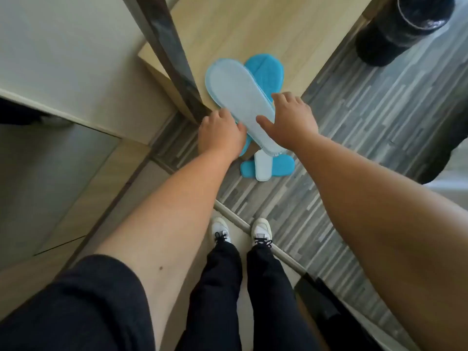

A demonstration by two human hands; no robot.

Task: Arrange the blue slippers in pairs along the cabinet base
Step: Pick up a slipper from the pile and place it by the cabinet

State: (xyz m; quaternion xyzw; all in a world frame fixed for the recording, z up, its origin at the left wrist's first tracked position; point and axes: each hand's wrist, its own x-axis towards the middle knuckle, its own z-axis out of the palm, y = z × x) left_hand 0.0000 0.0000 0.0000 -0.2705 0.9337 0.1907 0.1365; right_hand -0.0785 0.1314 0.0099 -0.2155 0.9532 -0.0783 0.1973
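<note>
A blue slipper (238, 97) is held sole-up, its pale sole facing me, over the edge of the wooden cabinet base (253, 29). My left hand (220, 134) grips its left edge and my right hand (288, 117) grips its right edge near the heel. Behind it another blue slipper (266, 69) rests on the cabinet base, mostly hidden. Below my hands more blue slippers (266, 167) lie crossed on the grey striped floor, one with its white sole up.
A dark metal post (172, 59) rises at the cabinet's left corner beside my left hand. A black bin (402, 29) with a liner stands at the top right. My white shoes (240, 230) stand on a floor threshold strip below.
</note>
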